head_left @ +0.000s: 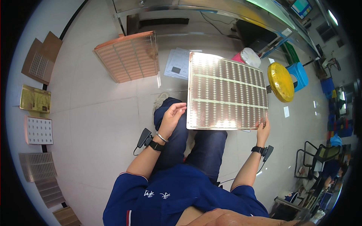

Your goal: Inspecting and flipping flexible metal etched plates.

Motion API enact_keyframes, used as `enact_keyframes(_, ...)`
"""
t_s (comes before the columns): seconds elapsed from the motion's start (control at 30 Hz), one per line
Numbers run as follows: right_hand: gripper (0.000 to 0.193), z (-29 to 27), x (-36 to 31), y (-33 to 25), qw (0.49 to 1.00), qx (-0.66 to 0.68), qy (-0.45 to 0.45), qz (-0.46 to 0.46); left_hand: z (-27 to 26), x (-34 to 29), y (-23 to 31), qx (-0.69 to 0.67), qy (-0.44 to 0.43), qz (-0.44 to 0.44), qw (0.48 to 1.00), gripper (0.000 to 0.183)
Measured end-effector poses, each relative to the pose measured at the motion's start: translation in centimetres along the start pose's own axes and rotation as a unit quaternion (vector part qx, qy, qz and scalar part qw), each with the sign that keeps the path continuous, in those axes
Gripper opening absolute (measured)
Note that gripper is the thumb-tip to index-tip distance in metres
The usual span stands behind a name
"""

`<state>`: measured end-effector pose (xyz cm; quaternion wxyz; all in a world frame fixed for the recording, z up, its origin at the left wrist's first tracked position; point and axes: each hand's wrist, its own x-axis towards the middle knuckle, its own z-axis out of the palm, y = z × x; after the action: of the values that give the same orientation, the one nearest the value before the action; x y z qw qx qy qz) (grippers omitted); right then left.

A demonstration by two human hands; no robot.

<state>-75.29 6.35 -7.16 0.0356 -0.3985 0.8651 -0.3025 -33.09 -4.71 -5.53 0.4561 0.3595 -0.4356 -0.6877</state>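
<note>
A large rectangular circuit board panel (228, 94), copper-coloured with rows of fine pattern and two pale bands, stands tilted in front of my knees. My right hand (263, 133) grips its lower right corner, thumb on the front face and the other fingers hidden behind. Beside the panel's left edge is my left hand (172, 119), its fingers loosely bent and their tips at the edge; whether they press on it is hard to see. Ahead on the left, a stack of similar copper panels (126, 58) stands on edge on the floor.
Paper sheets (175, 62) lie on the floor behind the panel. To the right stand a yellow-covered round stool (281, 82) and a blue stool (298, 76). A metal bench (158, 7) runs across the far side. Several boards, such as a white one (39, 130), lean along the left wall.
</note>
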Motion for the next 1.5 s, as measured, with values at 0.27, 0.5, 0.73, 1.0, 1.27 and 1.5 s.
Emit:
enact_keyframes(0.27,0.034,0.3,1.8,2.2,0.998,-0.042,0.036,-0.018,0.5,0.9,-1.7,0.100,0.015,0.041,0.994,0.026)
enact_keyframes(0.5,0.030,0.4,0.6,0.1,0.987,-0.126,0.083,-0.053,0.8,0.9,-2.1,0.100,0.044,0.027,0.994,0.028)
enact_keyframes(0.73,0.030,-2.0,-4.0,-2.9,0.991,-0.110,0.058,-0.043,-1.1,2.4,-1.8,0.107,0.053,-0.039,0.992,0.031)
enact_keyframes(1.0,0.028,-5.3,-6.3,-4.4,0.997,-0.072,-0.017,-0.017,-5.3,-1.5,1.5,0.111,0.026,-0.121,0.986,0.019)
enact_keyframes(1.27,0.029,-4.7,-6.9,-0.7,0.945,0.211,-0.180,0.174,-8.5,-4.5,3.8,0.136,0.130,-0.174,0.967,0.026)
enact_keyframes(1.5,0.032,-1.5,-7.5,0.2,0.915,0.320,-0.172,0.175,-5.3,-2.1,1.9,0.103,0.195,-0.033,0.975,0.030)
